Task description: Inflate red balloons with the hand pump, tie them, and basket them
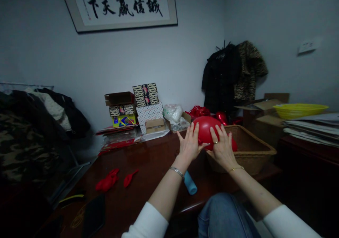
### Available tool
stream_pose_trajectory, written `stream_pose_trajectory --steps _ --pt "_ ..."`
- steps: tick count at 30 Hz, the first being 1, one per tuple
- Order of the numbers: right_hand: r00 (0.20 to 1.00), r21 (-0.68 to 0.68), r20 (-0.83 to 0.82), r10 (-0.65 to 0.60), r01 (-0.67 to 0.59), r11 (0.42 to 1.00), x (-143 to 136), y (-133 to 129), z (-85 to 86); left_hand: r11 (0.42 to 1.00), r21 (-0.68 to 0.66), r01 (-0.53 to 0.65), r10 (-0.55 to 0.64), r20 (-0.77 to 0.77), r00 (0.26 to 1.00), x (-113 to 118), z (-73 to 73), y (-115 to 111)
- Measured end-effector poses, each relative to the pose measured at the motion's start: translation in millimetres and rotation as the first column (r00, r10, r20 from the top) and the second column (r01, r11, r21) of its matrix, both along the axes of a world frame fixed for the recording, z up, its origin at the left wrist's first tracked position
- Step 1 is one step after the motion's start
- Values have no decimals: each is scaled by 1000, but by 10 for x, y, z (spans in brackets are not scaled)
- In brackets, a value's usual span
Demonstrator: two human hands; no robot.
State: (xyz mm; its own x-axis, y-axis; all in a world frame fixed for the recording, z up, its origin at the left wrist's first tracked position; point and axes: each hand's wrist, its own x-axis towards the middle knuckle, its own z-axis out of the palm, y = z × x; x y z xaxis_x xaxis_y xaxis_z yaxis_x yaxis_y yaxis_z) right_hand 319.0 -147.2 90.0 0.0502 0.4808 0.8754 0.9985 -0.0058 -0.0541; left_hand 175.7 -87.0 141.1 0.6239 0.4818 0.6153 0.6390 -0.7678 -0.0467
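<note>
An inflated red balloon (205,126) is held between my two hands, at the left edge of a woven basket (254,155). My left hand (190,142) presses its left side, fingers spread upward and thumb underneath. On the right side lie the fingers of my right hand (221,148), which wears a ring. More red shows in the basket just right of my right hand, partly hidden by it. A light-blue cylinder (190,184) lies on the table below my left wrist. Uninflated red balloons (107,180) rest on the left of the table, with a single limp one (129,178) beside them.
Stacked boxes (149,112) and a plastic bag (172,112) line the back of the dark wooden table (150,164). At the front left lie a yellow-and-black tool (71,200) and a dark flat object (94,215). A yellow basin (299,111) sits at the right.
</note>
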Motion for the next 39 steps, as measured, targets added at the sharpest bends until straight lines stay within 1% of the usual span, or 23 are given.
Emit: stream_pose_trajectory --steps 4,8,13,17,25,30,34,39 --pt "997 1 0 -80 80 997 224 -94 -32 999 -33 40 -41 -6 999 270 -14 -73" --pt "988 -8 3 -158 158 987 445 -180 -83 996 -61 70 -71 -17 997 509 -60 -137" --pt "976 2 15 -219 219 976 676 -281 -150 990 -69 119 -121 -21 992 735 -131 -198" --pt "967 -13 13 -256 256 967 795 -362 -182 986 -98 137 -141 -27 990 877 -163 -238" --pt "951 -40 13 -309 309 950 966 -456 -206 976 -140 169 -176 -39 984 1086 -198 -297" --pt "934 -65 24 -356 356 932 1074 -483 -156 969 -161 188 -194 -26 981 1188 -223 -299" --pt "917 -85 39 -397 399 913 1183 -499 -126 966 -181 187 -195 -28 980 1236 -250 -315" --pt "911 -89 38 -411 412 907 1288 -483 -178 954 -231 192 -210 -56 976 1275 -297 -313"
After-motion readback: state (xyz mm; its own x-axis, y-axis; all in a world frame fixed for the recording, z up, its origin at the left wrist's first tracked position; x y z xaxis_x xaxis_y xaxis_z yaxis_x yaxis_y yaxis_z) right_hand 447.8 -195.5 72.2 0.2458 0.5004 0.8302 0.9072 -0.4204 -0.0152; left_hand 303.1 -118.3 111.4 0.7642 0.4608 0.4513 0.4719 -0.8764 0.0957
